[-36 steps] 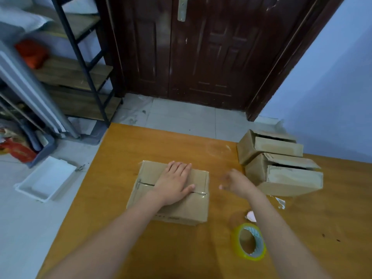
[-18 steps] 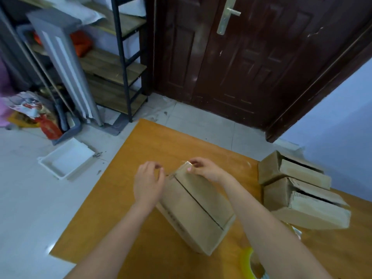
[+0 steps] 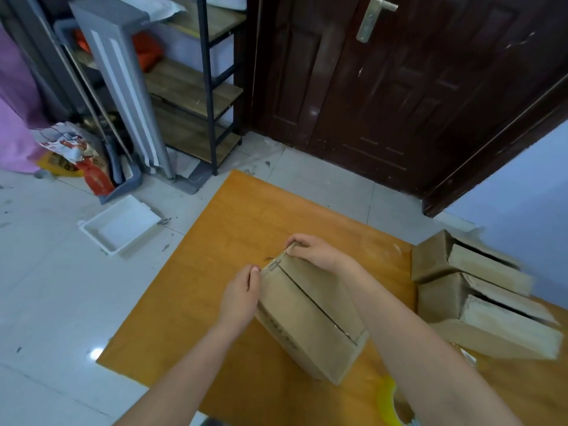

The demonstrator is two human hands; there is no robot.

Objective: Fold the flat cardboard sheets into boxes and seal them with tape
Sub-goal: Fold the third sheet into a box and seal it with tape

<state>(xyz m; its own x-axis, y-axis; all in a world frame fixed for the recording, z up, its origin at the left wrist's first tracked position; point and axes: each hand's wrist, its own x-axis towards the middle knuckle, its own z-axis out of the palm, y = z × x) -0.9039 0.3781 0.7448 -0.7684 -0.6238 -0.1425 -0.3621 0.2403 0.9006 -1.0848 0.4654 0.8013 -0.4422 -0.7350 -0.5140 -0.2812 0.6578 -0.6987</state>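
A dark brown panelled door (image 3: 399, 87) with a brass lever handle (image 3: 373, 18) fills the far wall. In front of it, an orange wooden table (image 3: 233, 241) stretches toward the viewer. To the left stands a black-framed shelving unit with wooden boards (image 3: 196, 87). On the table's right side, two open cardboard boxes (image 3: 479, 296) lie stacked on their sides, flaps loose. At the table's middle sits the closed cardboard box (image 3: 307, 315), turned at an angle, its top seam running diagonally; dark print runs along its left side face, too blurred to read. On the tiled floor to the left lies a white plastic tray (image 3: 120, 224). The left hand (image 3: 241, 296) rests against the box's left side near the far corner, thumb and fingertips pressed together there. The right hand (image 3: 313, 250) curls over the far top edge, gripping it. A yellow roll of clear tape (image 3: 388, 401) lies at the near edge, partly hidden by the right forearm.
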